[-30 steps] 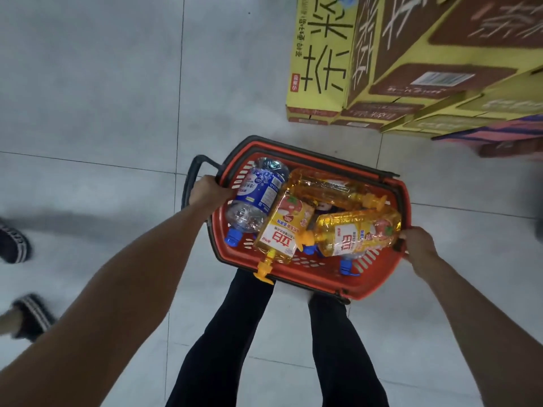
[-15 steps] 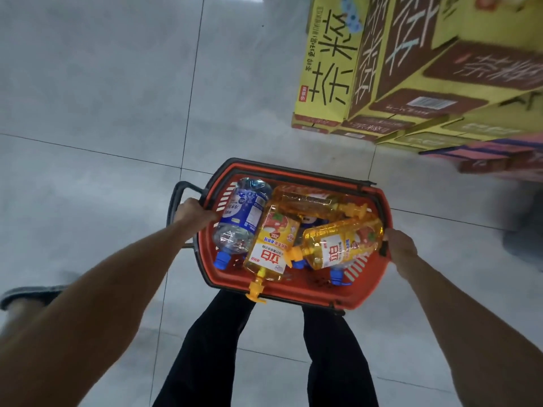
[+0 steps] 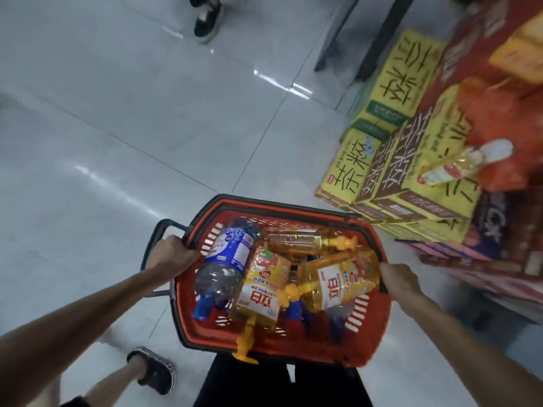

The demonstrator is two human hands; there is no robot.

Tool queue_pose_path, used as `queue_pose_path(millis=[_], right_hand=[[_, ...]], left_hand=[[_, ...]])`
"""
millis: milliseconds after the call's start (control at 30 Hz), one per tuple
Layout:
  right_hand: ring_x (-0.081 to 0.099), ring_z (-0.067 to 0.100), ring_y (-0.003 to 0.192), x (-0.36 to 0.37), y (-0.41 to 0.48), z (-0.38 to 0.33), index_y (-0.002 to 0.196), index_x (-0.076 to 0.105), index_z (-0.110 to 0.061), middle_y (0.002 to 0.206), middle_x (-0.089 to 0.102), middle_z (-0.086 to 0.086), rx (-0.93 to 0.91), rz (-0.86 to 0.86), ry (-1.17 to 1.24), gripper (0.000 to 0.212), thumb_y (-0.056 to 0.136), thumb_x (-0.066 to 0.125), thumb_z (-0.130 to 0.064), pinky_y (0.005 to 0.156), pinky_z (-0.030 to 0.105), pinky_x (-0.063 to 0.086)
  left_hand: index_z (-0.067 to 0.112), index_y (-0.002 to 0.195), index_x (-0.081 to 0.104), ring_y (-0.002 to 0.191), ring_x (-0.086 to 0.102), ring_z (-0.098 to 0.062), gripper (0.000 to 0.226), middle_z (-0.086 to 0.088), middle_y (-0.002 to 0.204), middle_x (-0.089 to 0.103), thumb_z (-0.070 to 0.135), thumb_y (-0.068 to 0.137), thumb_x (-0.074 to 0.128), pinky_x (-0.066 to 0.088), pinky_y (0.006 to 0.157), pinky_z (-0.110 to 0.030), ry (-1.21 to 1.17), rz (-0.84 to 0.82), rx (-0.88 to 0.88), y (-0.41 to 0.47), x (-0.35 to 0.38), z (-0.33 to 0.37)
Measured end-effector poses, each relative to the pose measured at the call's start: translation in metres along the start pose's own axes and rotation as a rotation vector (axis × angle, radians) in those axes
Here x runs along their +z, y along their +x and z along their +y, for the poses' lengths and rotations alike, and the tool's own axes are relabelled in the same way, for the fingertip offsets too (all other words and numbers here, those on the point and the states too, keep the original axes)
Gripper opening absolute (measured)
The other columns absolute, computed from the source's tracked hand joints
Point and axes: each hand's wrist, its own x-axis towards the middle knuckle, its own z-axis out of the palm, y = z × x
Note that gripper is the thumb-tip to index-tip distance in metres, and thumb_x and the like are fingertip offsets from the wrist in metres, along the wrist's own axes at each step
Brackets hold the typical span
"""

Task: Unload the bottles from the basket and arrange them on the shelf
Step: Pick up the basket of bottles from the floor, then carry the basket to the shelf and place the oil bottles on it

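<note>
The red basket (image 3: 293, 348) holds bottles (image 3: 258, 292) lying sideways.

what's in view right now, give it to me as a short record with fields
left hand: grips the red basket at its left rim
right hand: grips the basket's right rim
contents: one clear water bottle with a blue label, three yellow bottles, all lying down; more blue caps show beneath
task state: no bottle in either hand
right of basket: stacked yellow cartons
floor: grey tiles
other: another person's shoe at the top edge
</note>
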Motion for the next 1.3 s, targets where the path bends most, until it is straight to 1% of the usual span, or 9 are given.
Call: queue_pose_path(millis=[100, 233, 333, 567, 767, 900, 1100, 1200, 1300], right_hand=[[0.053, 0.028, 0.059, -0.023, -0.045, -0.045, 0.065, 0.051, -0.007, 0.067, 0.056, 0.011, -0.073, 0.049, -0.079, 0.03, 0.09, 0.052, -0.025, 0.056, 0.033, 0.037], [0.054, 0.027, 0.059, -0.031, -0.082, -0.101, 0.074, 0.051, -0.01, 0.07, 0.059, 0.01, -0.133, 0.079, -0.143, 0.023, 0.092, 0.049, -0.023, 0.055, 0.03, 0.039], [0.065, 0.03, 0.068, -0.026, -0.094, -0.137, 0.082, 0.06, -0.009, 0.077, 0.066, 0.011, -0.189, 0.049, -0.155, 0.027, 0.094, 0.047, -0.028, 0.056, 0.03, 0.047], [0.064, 0.031, 0.07, -0.016, -0.092, -0.251, 0.08, 0.064, -0.002, 0.079, 0.068, 0.015, -0.348, 0.058, -0.283, 0.024, 0.089, 0.051, -0.019, 0.06, 0.033, 0.048], [0.063, 0.031, 0.074, -0.015, -0.082, -0.387, 0.094, 0.064, -0.004, 0.088, 0.066, 0.013, -0.501, 0.046, -0.444, 0.022, 0.088, 0.052, -0.021, 0.055, 0.029, 0.042], [0.063, 0.029, 0.076, -0.011, -0.086, -0.48, 0.099, 0.063, -0.005, 0.089, 0.065, 0.01, -0.605, 0.019, -0.523, 0.022, 0.092, 0.053, -0.024, 0.065, 0.032, 0.049], [0.068, 0.029, 0.072, 0.024, -0.104, -0.592, 0.093, 0.065, -0.008, 0.083, 0.069, 0.01, -0.72, -0.002, -0.576, 0.026, 0.092, 0.055, -0.031, 0.073, 0.039, 0.061], [0.069, 0.029, 0.071, 0.055, -0.119, -0.65, 0.095, 0.066, -0.008, 0.084, 0.07, 0.01, -0.777, 0.0, -0.634, 0.027, 0.092, 0.055, -0.032, 0.07, 0.038, 0.061], [0.067, 0.026, 0.067, 0.093, -0.138, -0.714, 0.096, 0.067, -0.007, 0.082, 0.069, 0.009, -0.822, 0.019, -0.696, 0.027, 0.094, 0.054, -0.031, 0.059, 0.031, 0.054]], left_hand=[[0.008, 0.066, 0.067, 0.055, 0.065, -0.02, 0.033, -0.005, 0.061, 0.066, 0.036, 0.079, 0.078, 0.047, 0.046, -0.027, -0.071, 0.011, 0.018, -0.022, -0.037, -0.027], [0.005, 0.069, 0.07, 0.057, 0.067, -0.022, 0.036, -0.007, 0.064, 0.07, 0.04, 0.075, 0.079, 0.053, 0.049, -0.034, -0.173, 0.034, -0.015, -0.03, -0.072, -0.055], [0.004, 0.069, 0.071, 0.059, 0.07, -0.025, 0.039, -0.007, 0.064, 0.072, 0.042, 0.072, 0.079, 0.059, 0.054, -0.041, -0.246, 0.059, -0.053, -0.028, -0.096, -0.067], [0.007, 0.076, 0.071, 0.066, 0.073, -0.025, 0.036, -0.007, 0.074, 0.075, 0.042, 0.073, 0.079, 0.064, 0.066, -0.046, -0.384, 0.088, -0.183, -0.004, -0.132, -0.078], [0.008, 0.087, 0.069, 0.075, 0.073, -0.028, 0.031, -0.01, 0.085, 0.074, 0.037, 0.077, 0.076, 0.064, 0.075, -0.043, -0.485, 0.143, -0.363, 0.025, -0.184, -0.063], [0.009, 0.084, 0.07, 0.072, 0.07, -0.024, 0.027, -0.006, 0.077, 0.071, 0.035, 0.081, 0.074, 0.061, 0.071, -0.036, -0.548, 0.186, -0.464, 0.039, -0.212, -0.055], [0.008, 0.09, 0.073, 0.075, 0.07, -0.028, 0.034, -0.01, 0.082, 0.073, 0.039, 0.077, 0.075, 0.061, 0.075, -0.039, -0.64, 0.24, -0.586, 0.066, -0.249, -0.079], [0.007, 0.085, 0.07, 0.072, 0.068, -0.026, 0.029, -0.007, 0.074, 0.069, 0.035, 0.079, 0.075, 0.06, 0.073, -0.037, -0.69, 0.271, -0.616, 0.088, -0.271, -0.097], [0.009, 0.079, 0.067, 0.068, 0.066, -0.023, 0.025, -0.005, 0.071, 0.066, 0.033, 0.08, 0.074, 0.057, 0.066, -0.034, -0.742, 0.275, -0.641, 0.123, -0.296, -0.122]])
